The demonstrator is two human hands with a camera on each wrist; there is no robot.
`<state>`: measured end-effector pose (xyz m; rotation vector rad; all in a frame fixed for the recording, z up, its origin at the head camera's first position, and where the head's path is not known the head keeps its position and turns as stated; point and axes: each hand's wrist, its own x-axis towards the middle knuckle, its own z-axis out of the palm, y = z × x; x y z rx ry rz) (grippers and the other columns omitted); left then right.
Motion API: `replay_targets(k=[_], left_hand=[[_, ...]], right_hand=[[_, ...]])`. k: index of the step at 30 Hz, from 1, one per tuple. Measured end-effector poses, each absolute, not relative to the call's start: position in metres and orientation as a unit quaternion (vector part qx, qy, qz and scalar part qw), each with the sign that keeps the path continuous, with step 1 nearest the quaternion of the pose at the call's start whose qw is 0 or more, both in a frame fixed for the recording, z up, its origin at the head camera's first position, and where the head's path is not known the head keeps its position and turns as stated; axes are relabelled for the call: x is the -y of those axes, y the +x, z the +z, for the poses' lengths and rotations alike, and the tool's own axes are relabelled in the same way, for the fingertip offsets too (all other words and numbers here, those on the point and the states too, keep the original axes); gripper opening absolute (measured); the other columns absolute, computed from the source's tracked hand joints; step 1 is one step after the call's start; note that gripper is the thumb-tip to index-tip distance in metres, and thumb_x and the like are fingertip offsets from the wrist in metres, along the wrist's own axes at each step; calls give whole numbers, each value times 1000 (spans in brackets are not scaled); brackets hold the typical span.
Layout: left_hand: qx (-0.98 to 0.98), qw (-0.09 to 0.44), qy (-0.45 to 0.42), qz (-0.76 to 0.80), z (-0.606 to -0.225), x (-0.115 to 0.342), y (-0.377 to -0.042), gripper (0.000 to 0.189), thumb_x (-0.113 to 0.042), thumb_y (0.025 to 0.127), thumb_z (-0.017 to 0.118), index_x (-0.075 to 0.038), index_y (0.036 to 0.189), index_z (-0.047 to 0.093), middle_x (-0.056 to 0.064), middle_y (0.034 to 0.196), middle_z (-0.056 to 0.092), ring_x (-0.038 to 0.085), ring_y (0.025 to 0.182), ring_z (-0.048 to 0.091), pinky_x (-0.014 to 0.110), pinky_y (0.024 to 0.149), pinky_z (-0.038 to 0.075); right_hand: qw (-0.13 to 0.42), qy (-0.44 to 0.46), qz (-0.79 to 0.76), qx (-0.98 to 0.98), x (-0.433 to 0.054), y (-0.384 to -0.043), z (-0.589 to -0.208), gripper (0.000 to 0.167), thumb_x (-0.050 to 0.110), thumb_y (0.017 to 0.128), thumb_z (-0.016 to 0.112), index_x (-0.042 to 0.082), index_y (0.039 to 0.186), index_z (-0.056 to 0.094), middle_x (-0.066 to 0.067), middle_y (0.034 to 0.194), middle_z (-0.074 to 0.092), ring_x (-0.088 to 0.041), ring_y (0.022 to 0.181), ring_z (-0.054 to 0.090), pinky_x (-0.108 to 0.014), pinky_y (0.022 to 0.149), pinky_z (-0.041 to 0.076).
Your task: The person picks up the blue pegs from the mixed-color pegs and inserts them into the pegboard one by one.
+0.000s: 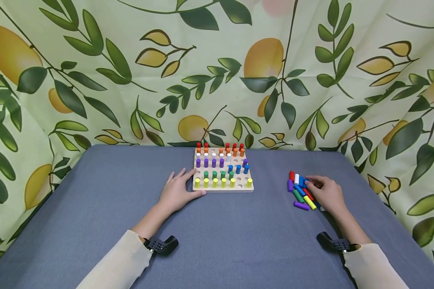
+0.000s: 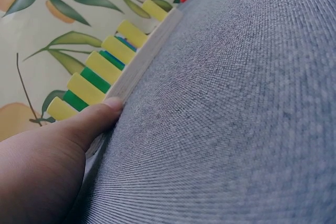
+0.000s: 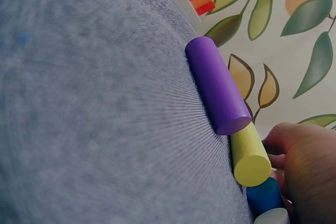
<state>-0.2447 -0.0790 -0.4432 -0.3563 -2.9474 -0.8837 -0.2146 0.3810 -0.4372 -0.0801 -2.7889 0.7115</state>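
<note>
A light wooden pegboard [image 1: 220,190] stands at the table's middle, with rows of red, orange, white, purple, blue, green and yellow pegs upright in it. My left hand [image 1: 176,194] rests at its near left corner, fingers extended along the left side. In the left wrist view, the thumb [image 2: 100,119] presses the front edge. To the right lies a loose pile of pegs, including a purple peg [image 3: 218,85] and a yellow peg [image 3: 251,156]. At its far right side, my right hand [image 1: 327,193] pinches a blue peg [image 1: 305,181] between thumb and index finger; the fingertips are partly hidden.
A grey-blue cloth [image 1: 238,241] covers the table. Behind it hangs a curtain [image 1: 217,92] printed with leaves and fruit. Some holes in the pegboard have no peg. A white peg [image 1: 297,179] and a red peg [image 1: 291,176] lie at the pile's far end.
</note>
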Motion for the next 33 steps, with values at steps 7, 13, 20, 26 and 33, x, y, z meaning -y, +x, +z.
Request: replay_targets(k=[7,13,20,26,33], left_hand=[[952,23,-116,-283,-443,79,-244,89,-57,80,79,-13,151,49,20,155,47,37,151,37,61,127,16],[951,24,-118,-284,-443,79,-244,89,-57,80,79,-13,151,49,20,155,47,38,151,37,61,127,16],[951,23,-117,-285,-443,79,-244,89,-57,80,79,-13,151,49,21,156,46,38,150,37,62,126,16],[951,21,-114,-286,-443,79,-244,89,-57,80,79,-13,151,49,21,156,45,39,151,36,63,126,17],[952,24,-115,-284,-444,79,-244,89,-58,80,79,-13,151,49,21,156,46,38,150,36,63,126,17]], right_hand=[[136,-32,251,958,-382,-215,-438,32,21,98,61,-2,118,71,-15,90,68,-19,75,53,-23,61,38],[141,-37,256,956,-383,-215,-439,30,20,97,62,-2,115,71,-14,88,68,-17,73,52,-22,59,38],[148,-37,252,956,-383,-214,-439,34,29,98,65,-1,113,72,-12,87,68,-16,72,52,-22,60,37],[140,-40,236,961,-382,-214,-438,37,29,99,64,-3,116,71,-11,83,66,-18,70,50,-25,59,36],[135,-49,231,962,-380,-213,-437,37,26,99,61,-6,115,70,-11,80,62,-19,69,50,-25,58,35]])
